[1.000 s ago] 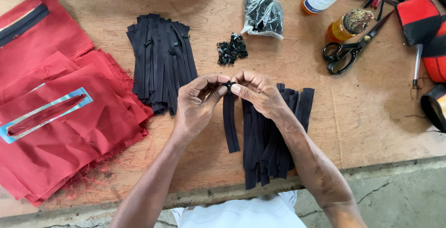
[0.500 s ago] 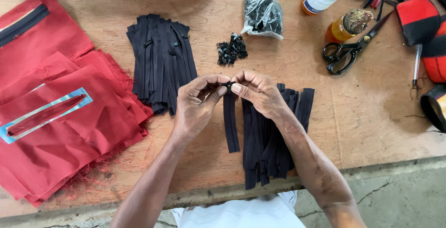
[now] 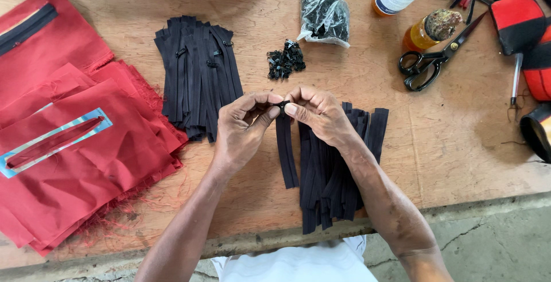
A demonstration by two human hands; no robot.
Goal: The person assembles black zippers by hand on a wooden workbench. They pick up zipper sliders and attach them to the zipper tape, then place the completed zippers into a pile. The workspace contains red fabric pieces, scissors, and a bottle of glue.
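So both hands pinch the top end of a black zipper strip [image 3: 286,150]: left hand [image 3: 244,130] and right hand [image 3: 321,118] fingers closed on it together. Strip hangs lengthwise toward the person, just above the tabletop [image 3: 459,155], beside the loose strip pile [image 3: 338,173].
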